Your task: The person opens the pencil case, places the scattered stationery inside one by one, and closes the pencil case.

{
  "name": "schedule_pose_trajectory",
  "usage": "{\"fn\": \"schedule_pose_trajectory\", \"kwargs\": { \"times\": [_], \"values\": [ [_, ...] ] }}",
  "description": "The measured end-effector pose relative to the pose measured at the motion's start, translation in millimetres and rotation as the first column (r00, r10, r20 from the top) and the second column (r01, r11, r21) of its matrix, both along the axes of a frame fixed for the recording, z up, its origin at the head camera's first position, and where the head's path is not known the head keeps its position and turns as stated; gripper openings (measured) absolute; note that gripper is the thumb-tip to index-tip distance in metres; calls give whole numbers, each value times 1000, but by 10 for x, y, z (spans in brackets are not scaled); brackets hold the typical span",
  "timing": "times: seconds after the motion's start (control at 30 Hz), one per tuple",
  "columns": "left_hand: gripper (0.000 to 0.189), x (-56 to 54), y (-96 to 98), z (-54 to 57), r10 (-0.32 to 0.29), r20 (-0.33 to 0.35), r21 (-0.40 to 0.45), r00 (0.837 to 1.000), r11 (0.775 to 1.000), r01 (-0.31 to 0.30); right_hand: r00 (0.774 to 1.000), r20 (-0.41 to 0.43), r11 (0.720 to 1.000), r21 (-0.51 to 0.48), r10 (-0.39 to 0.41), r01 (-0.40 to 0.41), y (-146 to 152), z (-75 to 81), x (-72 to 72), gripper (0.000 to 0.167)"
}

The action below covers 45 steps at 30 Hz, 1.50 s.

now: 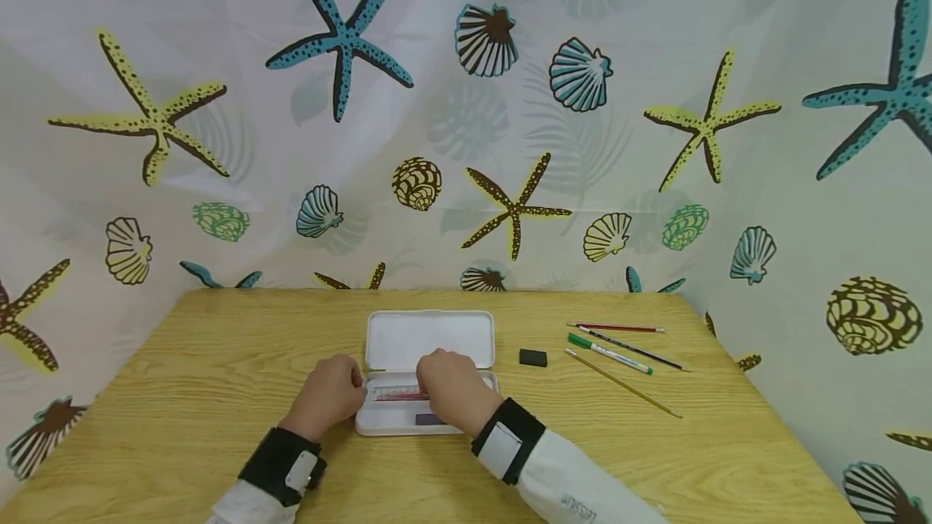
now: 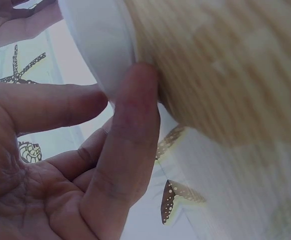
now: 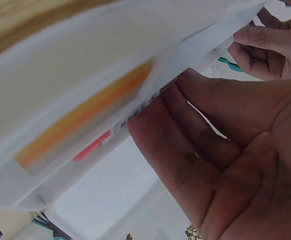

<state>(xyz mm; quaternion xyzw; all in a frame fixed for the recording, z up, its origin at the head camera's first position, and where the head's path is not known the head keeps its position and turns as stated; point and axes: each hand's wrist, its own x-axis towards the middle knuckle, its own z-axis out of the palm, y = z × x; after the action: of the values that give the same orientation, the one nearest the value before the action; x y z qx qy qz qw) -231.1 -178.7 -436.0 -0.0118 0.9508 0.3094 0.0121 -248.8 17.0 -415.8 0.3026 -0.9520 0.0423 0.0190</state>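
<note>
An open white pencil case (image 1: pixel 429 338) lies on the table, its lid tipped back. In its tray lie a clear ruler (image 1: pixel 389 390), a slim red pen-like stick (image 1: pixel 400 397) and a dark flat block (image 1: pixel 428 420). My left hand (image 1: pixel 333 390) pinches the tray's left edge; in the left wrist view thumb and forefinger meet at the white rim (image 2: pixel 110 45). Over the tray, my right hand (image 1: pixel 455 386) pinches the red stick, which shows print beside the fingertips in the right wrist view. An orange strip (image 3: pixel 90 115) also appears there. The right hand hides part of the tray.
To the right of the case lie a black eraser (image 1: pixel 533 357), a red pencil (image 1: pixel 619 327), a dark pencil (image 1: pixel 633 348), a green-capped marker (image 1: pixel 610 353) and a yellow pencil (image 1: pixel 622 382). A patterned curtain (image 1: pixel 437 120) hangs behind the wooden table (image 1: pixel 218 362).
</note>
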Motion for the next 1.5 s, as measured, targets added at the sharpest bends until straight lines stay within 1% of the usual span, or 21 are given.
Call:
{"fn": "schedule_pose_trajectory", "kwargs": {
  "times": [0.1,0.37,0.5,0.6,0.77,0.87,1.07,1.23,1.37,1.5],
  "values": [
    [8,1,5,9,-1,4,0,1000,1000,1,1000,-16,1000,-1,4,-4,19,-2,5,10],
    [7,7,7,24,-1,11,-5,1000,1000,1,1000,-4,1000,-21,-6,6,57,-6,11,11],
    [7,7,11,30,-2,11,-12,1000,1000,3,1000,1,999,-35,-20,20,94,33,27,13],
    [7,6,15,34,-6,3,-9,1000,1000,6,1000,-11,999,-46,-18,18,136,81,39,15],
    [8,5,18,34,-5,2,-4,1000,1000,5,1000,-29,997,-80,-6,3,231,134,40,12],
    [8,6,16,28,-4,7,0,1000,1000,4,1000,-27,994,-105,-13,10,286,160,42,10],
    [8,17,17,24,-5,-3,-3,1000,1000,5,999,10,993,-111,-40,41,362,199,56,6],
    [8,21,19,26,-4,1,-4,1000,1000,4,996,49,988,-134,-76,82,429,251,73,8],
    [9,0,15,2,4,6,-5,1000,1000,-4,990,85,980,-158,-109,122,504,311,70,9],
    [9,-17,7,-22,13,6,-5,1000,1000,-13,987,84,974,-170,-136,149,583,352,43,9]
  ]
}}
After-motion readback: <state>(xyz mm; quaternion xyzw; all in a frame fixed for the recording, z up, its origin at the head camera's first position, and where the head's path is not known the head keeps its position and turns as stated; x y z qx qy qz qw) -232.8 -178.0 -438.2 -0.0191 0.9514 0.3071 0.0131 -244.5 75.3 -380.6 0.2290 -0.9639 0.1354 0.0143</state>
